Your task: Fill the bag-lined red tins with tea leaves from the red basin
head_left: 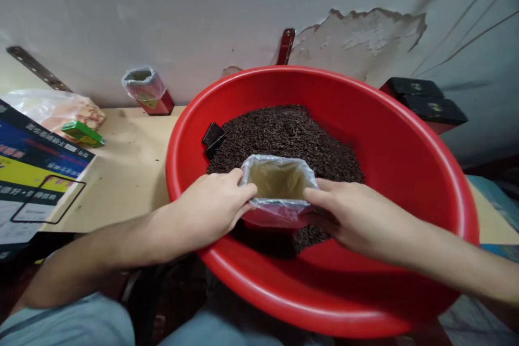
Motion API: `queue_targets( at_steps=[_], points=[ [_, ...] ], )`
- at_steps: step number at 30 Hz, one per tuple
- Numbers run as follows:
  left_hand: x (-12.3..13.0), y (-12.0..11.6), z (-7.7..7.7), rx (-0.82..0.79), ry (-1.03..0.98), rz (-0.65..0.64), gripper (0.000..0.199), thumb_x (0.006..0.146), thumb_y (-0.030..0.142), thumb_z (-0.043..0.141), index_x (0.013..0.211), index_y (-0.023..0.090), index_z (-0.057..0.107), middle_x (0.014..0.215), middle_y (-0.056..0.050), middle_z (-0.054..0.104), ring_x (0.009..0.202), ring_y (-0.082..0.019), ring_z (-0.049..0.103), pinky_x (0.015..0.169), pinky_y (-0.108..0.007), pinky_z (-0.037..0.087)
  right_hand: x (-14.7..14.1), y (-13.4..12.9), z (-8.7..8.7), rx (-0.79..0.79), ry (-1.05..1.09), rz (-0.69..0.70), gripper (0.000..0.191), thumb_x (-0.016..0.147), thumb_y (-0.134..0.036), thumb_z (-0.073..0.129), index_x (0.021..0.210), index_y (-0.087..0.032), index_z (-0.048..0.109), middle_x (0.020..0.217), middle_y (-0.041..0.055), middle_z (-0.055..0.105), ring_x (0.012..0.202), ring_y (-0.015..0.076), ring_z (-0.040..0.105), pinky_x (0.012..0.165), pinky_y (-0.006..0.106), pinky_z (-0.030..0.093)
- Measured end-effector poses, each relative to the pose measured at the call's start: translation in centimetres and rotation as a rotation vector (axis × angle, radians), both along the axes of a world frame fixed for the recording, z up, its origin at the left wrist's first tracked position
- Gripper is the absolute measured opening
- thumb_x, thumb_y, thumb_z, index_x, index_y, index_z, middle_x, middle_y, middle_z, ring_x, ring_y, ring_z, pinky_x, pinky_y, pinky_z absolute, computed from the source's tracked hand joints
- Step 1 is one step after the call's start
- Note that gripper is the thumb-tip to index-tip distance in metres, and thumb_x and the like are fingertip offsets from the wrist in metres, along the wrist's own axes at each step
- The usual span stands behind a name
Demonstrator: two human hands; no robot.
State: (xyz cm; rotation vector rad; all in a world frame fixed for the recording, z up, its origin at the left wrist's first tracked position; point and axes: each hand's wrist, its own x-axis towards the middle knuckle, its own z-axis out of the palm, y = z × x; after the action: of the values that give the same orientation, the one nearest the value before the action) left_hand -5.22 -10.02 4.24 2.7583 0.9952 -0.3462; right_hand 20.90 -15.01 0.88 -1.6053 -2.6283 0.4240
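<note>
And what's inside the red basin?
A heap of dark loose bits, with a black object at its left edge. The lined box held in the left hand and right hand hides some bits; whatever lies beneath the heap is covered.

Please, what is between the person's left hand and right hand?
The head view shows an open red box with translucent plastic liner between the left hand and right hand.

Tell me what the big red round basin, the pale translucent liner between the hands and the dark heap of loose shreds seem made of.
Big red round basin: probably plastic, smooth and semi-glossy; bright highlights run along its thick rim.
Pale translucent liner: apparently thin plastic film; it crinkles and lets red show through.
Dark heap of loose shreds: perhaps dried leaf, matte; the pieces look thin.
</note>
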Motion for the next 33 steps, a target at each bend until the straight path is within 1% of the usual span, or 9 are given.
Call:
queue_targets(
  at_steps=[6,8,11,14,17,21,26,30,33],
  points=[
    [-0.8,-0.3,0.6,-0.011,0.045,-0.001,0.017,0.097,0.022,0.056,0.097,0.026,0.072,0.097,-0.006,0.072,0.069,-0.017,0.068,0.064,-0.027,0.052,0.3,-1.2,-1.5,-0.083,0.034,0.106,0.016,0.091,-0.023,0.056,0.095,-0.029,0.071,0.085,0.007,0.075,0.055,0.02,0.066,0.048,0.032,0.038],
    [-1.0,1.1,1.0,-0.075,0.017,0.031,0.015,0.097,0.03,0.058,0.101,0.028,0.072,0.102,-0.006,0.074,0.079,-0.019,0.072,0.072,-0.027,0.054,0.9,-0.5,-1.8,-0.093,0.149,0.092,0.022,0.094,-0.033,0.057,0.111,-0.031,0.071,0.093,0.0088,0.078,0.063,0.0236,0.071,0.051,0.034,0.043],
    [-1.4,4.6,1.9,-0.186,-0.083,0.127,0.034,0.093,0.043,0.064,0.125,0.032,0.067,0.108,-0.005,0.078,0.092,-0.021,0.074,0.08,-0.026,0.055,2.6,1.5,-1.4,-0.086,0.33,0.007,0.058,0.09,-0.052,0.065,0.145,-0.036,0.055,0.097,0.0076,0.079,0.073,0.0279,0.074,0.061,0.038,0.053],
    [-1.3,9.1,2.6,-0.089,-0.13,0.289,0.051,0.093,0.05,0.061,0.14,0.031,0.06,0.108,-0.004,0.079,0.091,-0.021,0.074,0.08,-0.026,0.055,5.1,5.5,-1.3,0.006,0.41,-0.161,0.075,0.089,-0.067,0.062,0.154,-0.032,0.048,0.093,0.0093,0.078,0.077,0.0302,0.074,0.074,0.045,0.059],
    [-0.2,12.7,2.8,0.087,-0.06,0.393,0.043,0.097,0.047,0.055,0.13,0.022,0.068,0.102,-0.005,0.078,0.089,-0.019,0.073,0.082,-0.026,0.053,7.3,11.8,-3.5,0.152,0.34,-0.34,0.092,0.083,-0.076,0.063,0.156,-0.023,0.047,0.128,0.0207,0.069,0.115,0.0398,0.069,0.104,0.057,0.052],
    [2.4,13.3,2.2,-0.173,0.035,0.39,0.049,0.102,0.053,0.044,0.123,0.019,0.073,0.096,-0.006,0.079,0.076,-0.016,0.072,0.071,-0.022,0.052,8.0,19.7,-8.9,-0.029,0.251,-0.574,0.123,0.07,-0.083,0.071,0.167,-0.02,0.028,0.167,0.0244,0.031,0.149,0.0478,0.042,0.122,0.06,0.036],
    [5.1,12.2,0.3,-0.476,0.097,0.188,0.045,0.095,0.05,0.059,0.129,0.024,0.071,0.089,-0.004,0.079,0.057,-0.014,0.067,0.058,-0.021,0.05,6.8,21.4,-12.1,-0.084,0.33,-0.476,0.113,0.068,-0.079,0.076,0.159,-0.022,0.043,0.162,0.0185,0.044,0.149,0.0405,0.045,0.125,0.055,0.035],
    [6.3,12.9,-2.1,-0.515,0.003,0.116,0.031,0.098,0.031,0.052,0.109,0.017,0.078,0.082,-0.005,0.076,0.049,-0.012,0.062,0.051,-0.021,0.048,5.7,19.1,-11.7,-0.043,0.423,-0.42,0.086,0.061,-0.055,0.088,0.136,-0.021,0.063,0.141,0.0152,0.064,0.133,0.0358,0.06,0.121,0.051,0.042],
    [6.9,13.0,-3.8,-0.369,0.021,0.138,0.031,0.098,0.024,0.049,0.103,0.014,0.078,0.085,-0.008,0.077,0.054,-0.014,0.066,0.055,-0.023,0.05,5.0,18.0,-11.2,-0.094,0.638,-0.486,0.072,0.056,-0.039,0.089,0.122,-0.021,0.067,0.12,0.0095,0.075,0.115,0.0315,0.069,0.11,0.051,0.051]
  ],
)
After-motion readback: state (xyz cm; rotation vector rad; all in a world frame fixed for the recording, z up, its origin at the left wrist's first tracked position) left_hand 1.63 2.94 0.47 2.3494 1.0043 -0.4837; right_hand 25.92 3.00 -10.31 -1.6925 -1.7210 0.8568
